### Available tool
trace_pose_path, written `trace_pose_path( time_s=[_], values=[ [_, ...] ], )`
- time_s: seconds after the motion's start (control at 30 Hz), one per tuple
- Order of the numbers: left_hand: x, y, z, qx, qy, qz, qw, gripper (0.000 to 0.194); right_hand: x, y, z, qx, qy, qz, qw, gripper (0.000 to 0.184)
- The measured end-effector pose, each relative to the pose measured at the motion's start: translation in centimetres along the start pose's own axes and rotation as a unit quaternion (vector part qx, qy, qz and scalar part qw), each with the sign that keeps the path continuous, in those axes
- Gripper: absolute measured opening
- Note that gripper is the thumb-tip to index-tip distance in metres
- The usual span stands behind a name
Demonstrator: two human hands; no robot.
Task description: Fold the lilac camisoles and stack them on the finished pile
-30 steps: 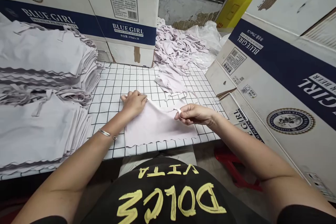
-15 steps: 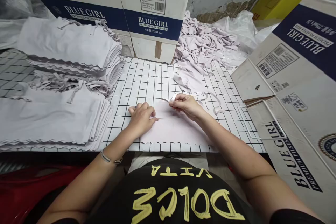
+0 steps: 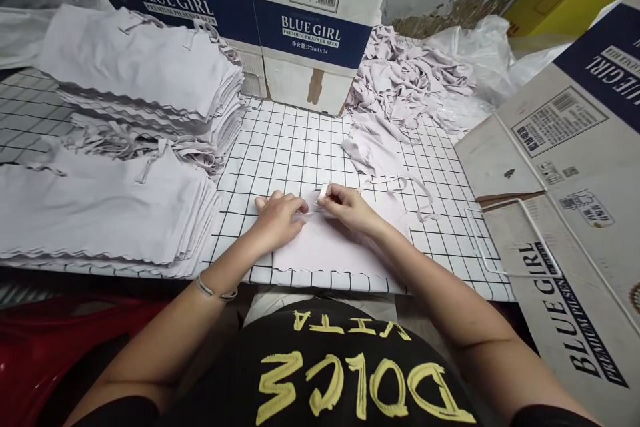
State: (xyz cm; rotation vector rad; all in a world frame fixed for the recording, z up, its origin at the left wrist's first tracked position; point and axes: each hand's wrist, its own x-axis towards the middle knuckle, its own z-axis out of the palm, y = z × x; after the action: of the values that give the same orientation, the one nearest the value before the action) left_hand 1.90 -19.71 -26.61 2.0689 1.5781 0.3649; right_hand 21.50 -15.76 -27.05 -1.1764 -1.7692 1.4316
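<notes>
A pale pink camisole [image 3: 330, 250] with a wavy hem lies flat on the checked cloth in front of me, its thin strap [image 3: 425, 197] trailing to the right. My left hand [image 3: 280, 219] is closed at the upper left edge of the camisole, thumb and finger pinching a fold. With bent fingertips my right hand [image 3: 353, 208] pinches the top edge, where a small white piece [image 3: 323, 192], perhaps a label, sticks up. The two hands are close together, a short stretch of raised fabric between them.
Two stacks of folded camisoles [image 3: 90, 203] stand at the left. Behind is a large beer carton [image 3: 310, 83]; another carton [image 3: 560, 167] with a white wire frame leans at the right. A heap of crumpled pink garments [image 3: 400, 80] lies at the back beside clear plastic [image 3: 480, 53].
My left hand has risen slightly toward the top edge and gathered up a fold. My right hand has shifted a little closer to it. The view has tilted slightly.
</notes>
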Motion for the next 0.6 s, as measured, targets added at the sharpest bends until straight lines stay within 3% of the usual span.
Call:
trace_pose_path(
  time_s=[0.23, 0.6],
  values=[
    [-0.43, -0.02, 0.65, -0.031, 0.077, -0.003, 0.997, 0.008, -0.21, 0.16, 0.19, -0.161, -0.036, -0.098, 0.981, 0.017],
    [-0.89, 0.38, 0.81, -0.03, 0.05, -0.032, 0.998, 0.006, -0.83, 0.21, 0.05, -0.207, -0.037, -0.134, 0.968, 0.016]
  ],
)
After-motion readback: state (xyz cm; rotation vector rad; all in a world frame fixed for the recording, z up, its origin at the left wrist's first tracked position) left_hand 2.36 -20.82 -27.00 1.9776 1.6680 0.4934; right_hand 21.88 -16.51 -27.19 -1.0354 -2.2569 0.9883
